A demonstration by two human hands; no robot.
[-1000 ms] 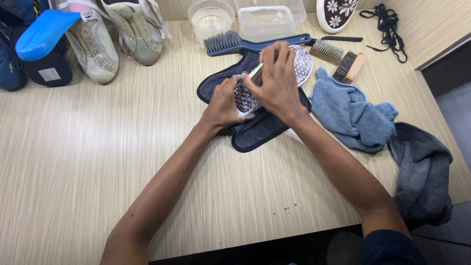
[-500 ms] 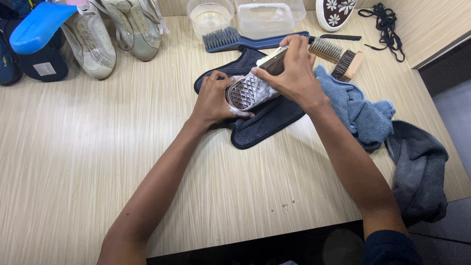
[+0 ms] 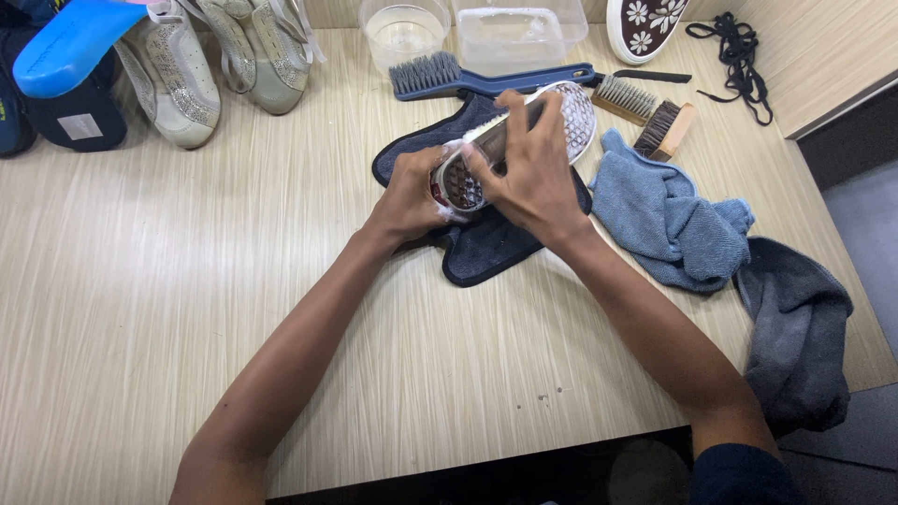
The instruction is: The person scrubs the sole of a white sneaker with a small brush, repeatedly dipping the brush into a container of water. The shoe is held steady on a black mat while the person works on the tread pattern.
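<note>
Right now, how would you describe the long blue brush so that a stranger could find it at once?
Start at the far edge of the pale wooden table, where two clear plastic tubs stand. Just in front of them lies the long blue plastic brush with grey bristles, its handle pointing right. Unlike the two short wooden brushes beside its handle, it is blue and long-handled.

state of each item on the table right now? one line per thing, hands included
left hand: grips the shoe's near end
right hand: holds a brush on the sole
shoe: sole up, on the dark cloth
brush: pressed on the sole, mostly hidden
dark cloth: spread flat
blue towel: crumpled
grey towel: bunched at the table edge
round tub: open, holds clear liquid
</note>
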